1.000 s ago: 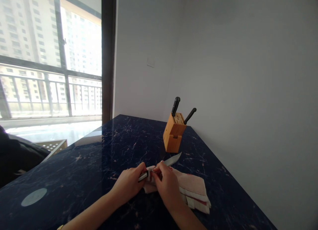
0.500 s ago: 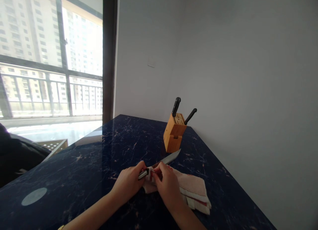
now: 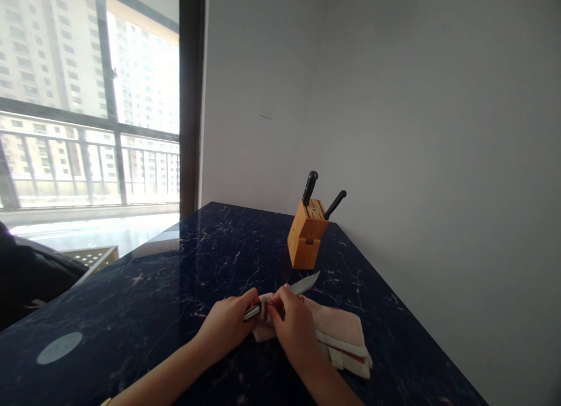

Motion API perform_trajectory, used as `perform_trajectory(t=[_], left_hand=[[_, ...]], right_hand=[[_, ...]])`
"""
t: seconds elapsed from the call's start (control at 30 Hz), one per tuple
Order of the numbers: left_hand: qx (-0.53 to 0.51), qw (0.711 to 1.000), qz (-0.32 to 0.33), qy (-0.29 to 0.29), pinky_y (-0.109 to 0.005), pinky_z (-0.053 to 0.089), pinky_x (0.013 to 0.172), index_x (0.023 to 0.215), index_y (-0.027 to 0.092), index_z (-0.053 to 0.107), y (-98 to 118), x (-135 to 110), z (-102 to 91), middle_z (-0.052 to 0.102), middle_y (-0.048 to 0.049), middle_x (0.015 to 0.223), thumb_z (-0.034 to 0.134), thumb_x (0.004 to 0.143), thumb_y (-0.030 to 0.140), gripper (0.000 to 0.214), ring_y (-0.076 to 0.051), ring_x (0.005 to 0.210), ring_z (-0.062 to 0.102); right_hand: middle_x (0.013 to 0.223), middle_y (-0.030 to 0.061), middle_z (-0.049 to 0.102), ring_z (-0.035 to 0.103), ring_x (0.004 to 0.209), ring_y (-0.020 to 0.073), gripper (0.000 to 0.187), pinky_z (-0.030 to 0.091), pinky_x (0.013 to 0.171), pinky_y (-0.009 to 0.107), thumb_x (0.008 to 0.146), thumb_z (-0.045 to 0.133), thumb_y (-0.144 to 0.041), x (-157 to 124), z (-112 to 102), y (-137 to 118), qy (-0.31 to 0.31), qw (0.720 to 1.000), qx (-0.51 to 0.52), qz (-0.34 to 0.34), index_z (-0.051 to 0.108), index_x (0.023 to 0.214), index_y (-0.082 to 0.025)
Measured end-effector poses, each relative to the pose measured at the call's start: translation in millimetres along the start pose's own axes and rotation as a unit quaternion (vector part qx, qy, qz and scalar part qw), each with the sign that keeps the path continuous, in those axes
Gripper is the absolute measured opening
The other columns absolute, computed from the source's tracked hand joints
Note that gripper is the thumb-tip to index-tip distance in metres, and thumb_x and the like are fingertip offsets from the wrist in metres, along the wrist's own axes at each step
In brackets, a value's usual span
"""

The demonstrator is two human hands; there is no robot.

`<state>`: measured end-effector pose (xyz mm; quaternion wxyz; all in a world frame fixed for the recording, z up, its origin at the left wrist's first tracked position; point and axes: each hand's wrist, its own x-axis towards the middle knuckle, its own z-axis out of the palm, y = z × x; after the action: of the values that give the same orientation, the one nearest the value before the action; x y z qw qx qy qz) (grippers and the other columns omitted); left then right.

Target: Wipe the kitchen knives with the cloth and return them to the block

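A big window (image 3: 87,102) with tall buildings outside fills the left side, and a plain grey wall (image 3: 394,102) closes the right. Between them stands a dark blue table (image 3: 175,260) with marble veins. On it, near the wall, is a wooden knife block (image 3: 307,239) with two black handles (image 3: 310,187) sticking out, a little beyond the hands. A folded pink cloth (image 3: 342,333) lies on the table. The left hand (image 3: 228,324) has its grip clenched on the handle of a knife (image 3: 305,284), whose blade points toward the block. The right hand (image 3: 295,330) pinches a part of the cloth around the blade.
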<state>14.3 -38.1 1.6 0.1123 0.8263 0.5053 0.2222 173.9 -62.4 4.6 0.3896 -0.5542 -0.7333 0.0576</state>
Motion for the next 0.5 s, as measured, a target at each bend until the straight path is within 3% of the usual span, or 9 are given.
perform_trajectory(t=[0.2,0.5], left_hand=[[-0.003,1.000,-0.006,0.003,-0.020,0.031,0.056,0.082,0.026,0.047,0.5,0.6,0.9,0.063,0.0041,0.072,0.046,0.078,0.029,0.005,-0.015,0.070,0.061],[0.006,1.000,-0.014,0.005,-0.020,0.031,0.057,0.084,0.026,0.047,1.7,-1.0,1.2,0.064,0.0039,0.074,0.044,0.079,0.028,0.006,-0.016,0.071,0.062]], right_hand=[[0.074,-0.0027,0.060,0.054,0.072,0.0137,0.011,0.033,0.064,0.023,0.074,0.049,-0.011,-0.4,-1.5,-0.3,-0.009,1.000,-0.004,0.003,0.048,0.072,-0.021],[0.074,-0.0025,0.060,0.054,0.072,0.0132,0.010,0.033,0.067,0.023,0.075,0.048,-0.012,0.2,-1.6,-0.2,-0.017,1.000,0.005,0.008,0.048,0.072,-0.021]])
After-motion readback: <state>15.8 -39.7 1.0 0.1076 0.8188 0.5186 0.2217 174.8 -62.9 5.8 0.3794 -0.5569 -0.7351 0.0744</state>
